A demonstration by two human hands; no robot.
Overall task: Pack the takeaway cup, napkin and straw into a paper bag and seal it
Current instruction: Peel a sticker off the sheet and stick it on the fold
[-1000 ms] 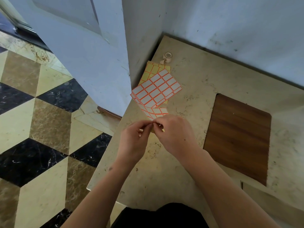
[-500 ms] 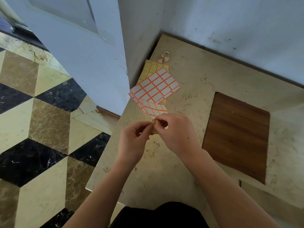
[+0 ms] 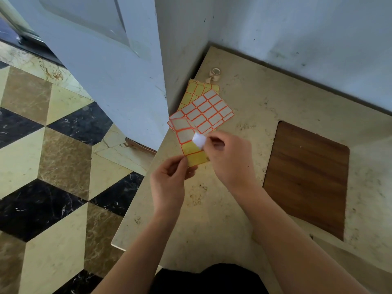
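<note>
My left hand (image 3: 169, 179) pinches the lower edge of a yellow-backed sticker sheet (image 3: 192, 149) with orange-bordered labels, holding it above the table. My right hand (image 3: 229, 160) pinches a white label (image 3: 199, 140) that is peeled up from that sheet. Further sticker sheets (image 3: 209, 112) lie fanned on the beige stone table (image 3: 250, 98) just beyond my hands. No cup, napkin, straw or paper bag is in view.
A small roll of tape (image 3: 215, 72) lies near the table's far left corner by the wall. A brown wood-grain panel (image 3: 307, 177) is set into the table at the right. A pale blue door (image 3: 95, 60) and patterned marble floor (image 3: 53, 166) lie left of the table edge.
My right hand has lifted away from my left, peeling a white label up off the sheet. The sheet held by my left hand now shows more bare yellow backing.
</note>
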